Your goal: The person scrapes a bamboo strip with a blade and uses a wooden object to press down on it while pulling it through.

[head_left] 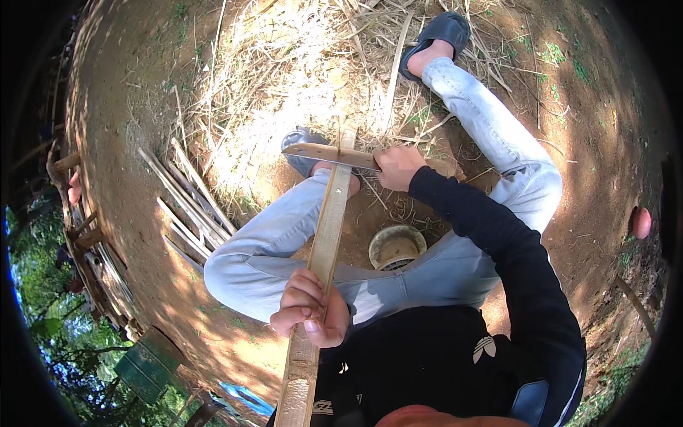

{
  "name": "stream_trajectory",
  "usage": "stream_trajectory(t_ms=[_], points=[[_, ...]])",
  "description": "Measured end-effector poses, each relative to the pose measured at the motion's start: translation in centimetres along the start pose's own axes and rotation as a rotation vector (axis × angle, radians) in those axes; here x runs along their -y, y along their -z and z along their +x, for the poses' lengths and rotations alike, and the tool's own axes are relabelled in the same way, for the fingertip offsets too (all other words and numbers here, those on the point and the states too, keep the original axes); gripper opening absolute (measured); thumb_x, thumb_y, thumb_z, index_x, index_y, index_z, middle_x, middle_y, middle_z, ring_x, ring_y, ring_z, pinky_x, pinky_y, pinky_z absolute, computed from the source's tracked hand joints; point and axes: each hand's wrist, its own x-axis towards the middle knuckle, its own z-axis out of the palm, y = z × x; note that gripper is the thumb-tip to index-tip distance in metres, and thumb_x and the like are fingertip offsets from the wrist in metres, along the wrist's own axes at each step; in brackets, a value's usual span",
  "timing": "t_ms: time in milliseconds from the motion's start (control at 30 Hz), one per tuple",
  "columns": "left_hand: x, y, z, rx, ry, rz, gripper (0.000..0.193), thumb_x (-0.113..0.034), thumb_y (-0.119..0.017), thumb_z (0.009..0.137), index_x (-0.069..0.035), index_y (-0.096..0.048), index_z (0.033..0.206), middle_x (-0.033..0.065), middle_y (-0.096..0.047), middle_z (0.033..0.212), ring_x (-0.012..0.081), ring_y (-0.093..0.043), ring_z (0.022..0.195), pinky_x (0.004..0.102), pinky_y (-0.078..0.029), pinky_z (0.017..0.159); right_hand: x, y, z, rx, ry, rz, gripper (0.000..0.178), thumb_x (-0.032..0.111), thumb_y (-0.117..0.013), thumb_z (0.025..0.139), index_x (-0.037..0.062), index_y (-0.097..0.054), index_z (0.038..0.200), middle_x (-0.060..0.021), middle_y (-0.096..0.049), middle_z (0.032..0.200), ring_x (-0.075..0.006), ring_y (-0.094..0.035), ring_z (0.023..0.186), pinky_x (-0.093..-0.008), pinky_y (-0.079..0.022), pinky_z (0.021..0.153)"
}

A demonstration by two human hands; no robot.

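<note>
My left hand (311, 308) is closed round a long split bamboo strip (328, 235), which runs from beside my body out between my legs, its pale inner side facing up. My right hand (400, 168) grips a large knife (320, 152) by its handle, which the fist hides. The brown-stained blade lies crosswise over the strip near its far part, pointing left. Whether the edge is cutting into the bamboo I cannot tell.
Pale shavings (299, 78) cover the ground ahead. Several split bamboo pieces (188, 203) lie left of my knee. A round container (397, 247) stands between my thighs. Wooden poles (89, 242) are stacked at the far left. My sandalled foot (302, 146) is close beneath the blade.
</note>
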Motion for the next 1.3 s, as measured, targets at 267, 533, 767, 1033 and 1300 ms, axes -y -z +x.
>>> stream_trajectory(t_ms=[267,533,767,1033,1300], points=[[0.4,-1.3,-0.9,0.078,0.017,0.016,0.015,-0.015,-0.051,0.086,-0.005,-0.041,0.083,0.0013,-0.034,0.057,0.0113,-0.035,0.048,0.0309,-0.033,0.053,-4.2,-3.3,-0.1,0.055,-0.228,0.159,0.025,0.022,-0.057,0.078,0.0038,-0.068,0.091,-0.0205,-0.066,0.08,-0.0356,-0.067,0.074,-0.0487,-0.053,0.066],[0.2,-0.7,-1.1,0.057,0.007,-0.012,0.014,-0.013,-0.052,0.085,-0.005,-0.041,0.084,0.0014,-0.036,0.058,0.0121,-0.037,0.049,0.03,-0.034,0.053,0.9,-1.2,-2.8,0.062,-0.03,0.249,0.027,0.025,-0.056,0.081,0.005,-0.069,0.093,-0.0221,-0.066,0.081,-0.0388,-0.066,0.08,-0.0487,-0.053,0.075],[0.8,-1.9,-0.7,0.104,-0.009,-0.015,0.016,-0.017,-0.053,0.087,-0.005,-0.042,0.086,0.0026,-0.039,0.059,0.0127,-0.038,0.049,0.0301,-0.032,0.052,-1.0,0.7,0.2,0.183,-0.233,0.179,0.029,0.026,-0.055,0.082,0.0047,-0.069,0.095,-0.0211,-0.068,0.091,-0.0374,-0.066,0.088,-0.0467,-0.053,0.078],[0.9,-1.0,0.0,0.119,-0.001,-0.036,0.024,-0.025,-0.052,0.094,-0.006,-0.04,0.086,0.0015,-0.037,0.059,0.0126,-0.037,0.049,0.0302,-0.032,0.052,-6.5,-2.6,1.9,0.126,-0.403,0.135,0.03,0.027,-0.057,0.084,0.0028,-0.069,0.096,-0.0208,-0.068,0.091,-0.037,-0.066,0.09,-0.0468,-0.052,0.08],[1.2,1.5,2.2,-0.023,0.109,-0.056,0.022,-0.026,-0.048,0.095,-0.008,-0.04,0.085,0.0002,-0.034,0.056,0.0108,-0.035,0.046,0.0286,-0.033,0.052,-1.1,-3.7,1.3,-0.018,-0.122,0.328,0.028,0.028,-0.056,0.083,0.0035,-0.069,0.091,-0.0207,-0.067,0.086,-0.0389,-0.066,0.084,-0.0481,-0.053,0.076]])
